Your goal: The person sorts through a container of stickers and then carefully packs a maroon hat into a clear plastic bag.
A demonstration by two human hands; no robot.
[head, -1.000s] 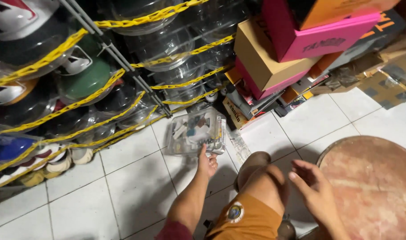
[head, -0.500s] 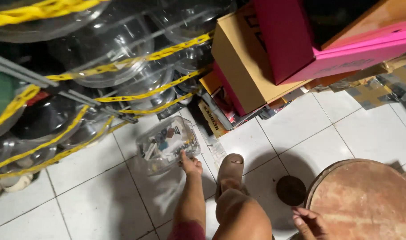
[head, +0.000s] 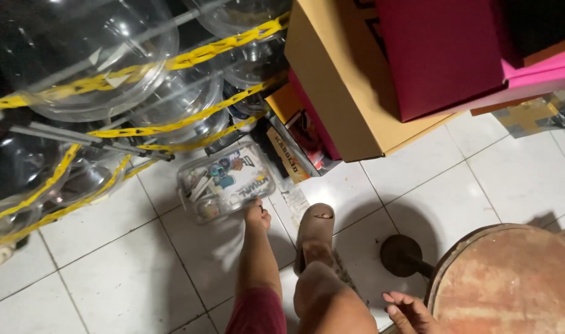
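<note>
Down low, left hand (head: 258,216) touches clear sticker-covered box (head: 224,181) (rectangular).

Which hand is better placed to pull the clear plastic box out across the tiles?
Left. The left hand is at the near edge of the clear plastic box, arm stretched toward it. The right hand is far off, beside the round wooden table.

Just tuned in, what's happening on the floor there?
A person is leaning down over a white tiled floor. Their left hand touches the near edge of a clear plastic box with stickers, which lies on the tiles in front of shelves of clear domes strung with yellow tape. Their right hand rests by the rim of a round reddish table. A foot in a tan sandal stands beside the box.
</note>
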